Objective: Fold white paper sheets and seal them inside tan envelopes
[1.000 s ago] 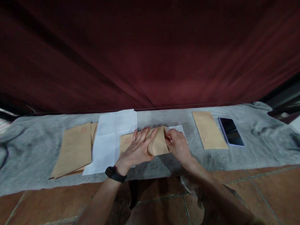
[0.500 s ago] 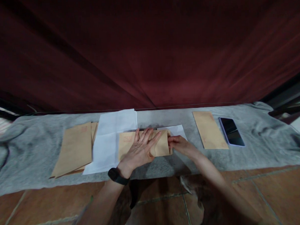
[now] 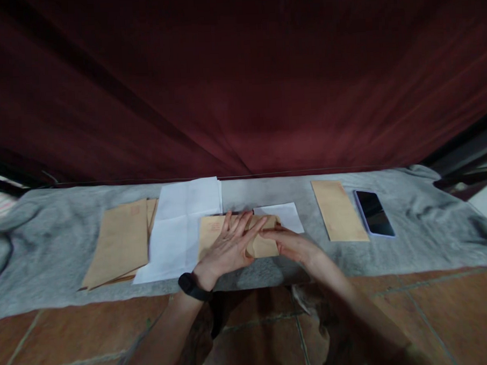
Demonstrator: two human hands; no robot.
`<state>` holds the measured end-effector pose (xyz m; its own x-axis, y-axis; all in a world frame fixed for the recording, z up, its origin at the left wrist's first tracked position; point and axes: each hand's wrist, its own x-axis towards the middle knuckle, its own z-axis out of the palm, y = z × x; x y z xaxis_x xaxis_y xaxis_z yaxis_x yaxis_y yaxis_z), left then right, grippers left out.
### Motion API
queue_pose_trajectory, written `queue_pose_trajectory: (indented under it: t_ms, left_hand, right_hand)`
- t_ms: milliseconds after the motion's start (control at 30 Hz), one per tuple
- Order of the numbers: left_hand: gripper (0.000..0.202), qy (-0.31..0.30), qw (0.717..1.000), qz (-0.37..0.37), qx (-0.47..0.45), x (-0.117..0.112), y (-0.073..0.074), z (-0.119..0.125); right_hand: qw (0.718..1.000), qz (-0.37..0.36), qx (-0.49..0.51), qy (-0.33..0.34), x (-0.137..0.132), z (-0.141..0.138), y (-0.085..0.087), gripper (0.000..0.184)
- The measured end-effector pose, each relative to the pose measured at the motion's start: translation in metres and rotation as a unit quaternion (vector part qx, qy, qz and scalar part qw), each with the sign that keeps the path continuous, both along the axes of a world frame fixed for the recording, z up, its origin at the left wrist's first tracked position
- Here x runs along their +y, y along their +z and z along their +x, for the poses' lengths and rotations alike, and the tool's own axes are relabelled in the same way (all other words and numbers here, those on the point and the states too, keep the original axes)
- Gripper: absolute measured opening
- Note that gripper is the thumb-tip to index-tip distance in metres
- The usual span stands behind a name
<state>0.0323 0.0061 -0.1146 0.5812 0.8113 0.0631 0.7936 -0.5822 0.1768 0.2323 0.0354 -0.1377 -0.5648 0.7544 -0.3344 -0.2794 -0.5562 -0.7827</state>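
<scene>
A brown paper envelope [image 3: 266, 248] with faint red print near its left end lies crosswise in front of me. My left hand [image 3: 229, 246], a black watch on its wrist, rests on it with fingers spread and palm down. At the envelope's right end is my right hand [image 3: 293, 245]; its fingers pinch that end, one reaching over the upper face close to my left fingertips. The fingers on the underside are hidden. A small white sheet [image 3: 287, 215] sticks out behind the envelope, and a stack of larger white sheets [image 3: 173, 234] is to its left.
Several larger brown envelopes [image 3: 123, 239] are stacked at the left. To the right lie another brown envelope [image 3: 339, 210] and a phone with a purple edge [image 3: 374, 213]. Grey cloth [image 3: 423, 223] covers the surface; a dark red curtain [image 3: 240, 96] hangs behind it.
My right fingers have moved left from the envelope's open right end onto its upper face. The envelope has shifted slightly right and nearer, with my left hand still spread on it.
</scene>
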Motion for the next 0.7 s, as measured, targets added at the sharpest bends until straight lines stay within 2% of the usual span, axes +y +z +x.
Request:
queue_pose_trajectory:
  t_ms: [200,400,533,700]
  left_hand:
    - [0.113,0.017,0.999,0.019,0.024,0.001,0.000,-0.011]
    - [0.108,0.024,0.999,0.014,0.022,0.002,0.003,-0.020]
    - [0.108,0.032,0.999,0.018,0.013,0.003,0.005,-0.022]
    - [0.107,0.011,1.000,0.027,0.010,-0.001,0.007,-0.017]
  right_hand:
    - [0.996,-0.082,-0.012,-0.034,0.002,0.003,-0.005,0.032]
    - [0.992,-0.113,0.060,-0.021,0.005,0.014,0.007,0.025]
    - [0.995,-0.057,0.075,-0.011,0.006,0.020,0.016,0.029]
    - [0.995,0.051,-0.086,0.008,-0.001,0.022,0.008,0.035]
